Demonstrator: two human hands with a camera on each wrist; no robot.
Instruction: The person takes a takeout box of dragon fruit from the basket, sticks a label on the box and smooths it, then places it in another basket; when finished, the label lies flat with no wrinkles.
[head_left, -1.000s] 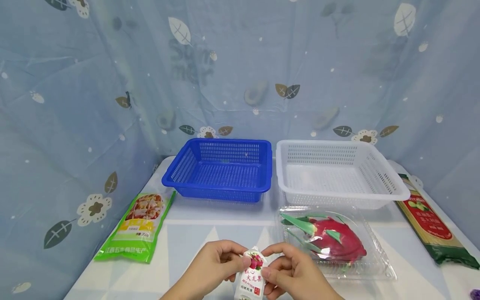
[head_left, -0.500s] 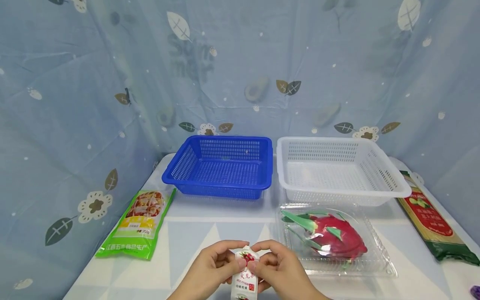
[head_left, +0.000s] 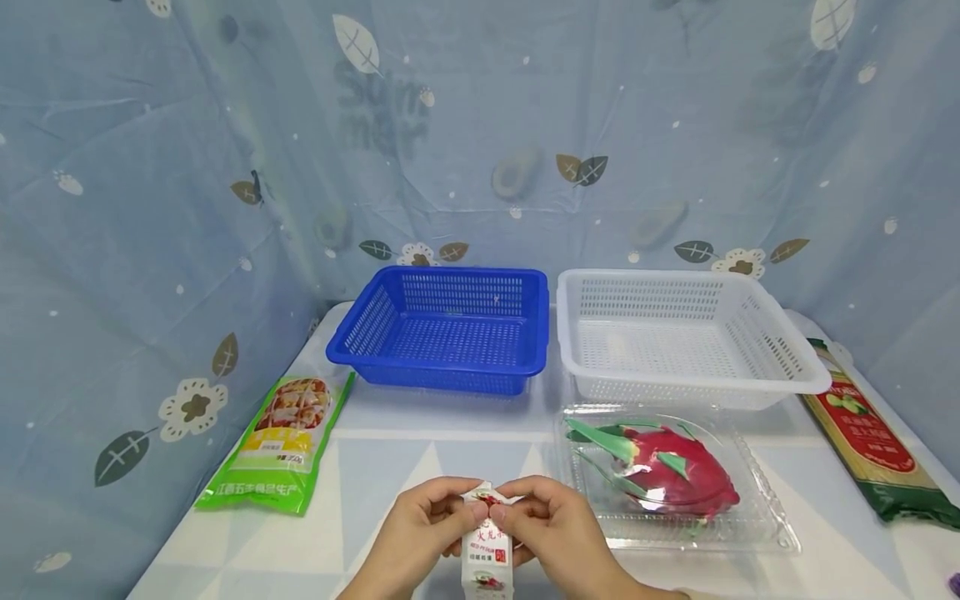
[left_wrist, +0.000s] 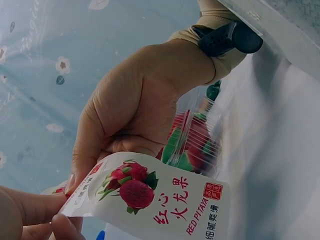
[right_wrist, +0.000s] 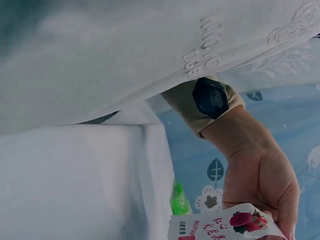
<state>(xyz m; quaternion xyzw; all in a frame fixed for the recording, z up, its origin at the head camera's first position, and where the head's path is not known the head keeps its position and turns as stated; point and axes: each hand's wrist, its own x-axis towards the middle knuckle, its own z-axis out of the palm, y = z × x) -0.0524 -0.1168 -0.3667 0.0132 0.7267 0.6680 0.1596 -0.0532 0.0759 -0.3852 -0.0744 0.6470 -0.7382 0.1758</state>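
The white label strip (head_left: pixel 487 552) is between the person's hands, near the clear box (head_left: pixel 761 537). I see the left hand (head_left: pixel 423 525) and the right hand (head_left: pixel 558 525) both pinching its top, thumbs in front.

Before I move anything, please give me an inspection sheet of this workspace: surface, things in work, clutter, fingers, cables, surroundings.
Surface: table, light cloth with triangle pattern.
Job's things: white pitaya label strip, held.
Clutter: blue basket, white basket; dragon fruit in clear container; green food packet left; long packet and purple item right.
Fingers: left fingers and right fingers pinch the strip.
Cables: nothing seen.
Surroundings: blue patterned curtain behind and at both sides.
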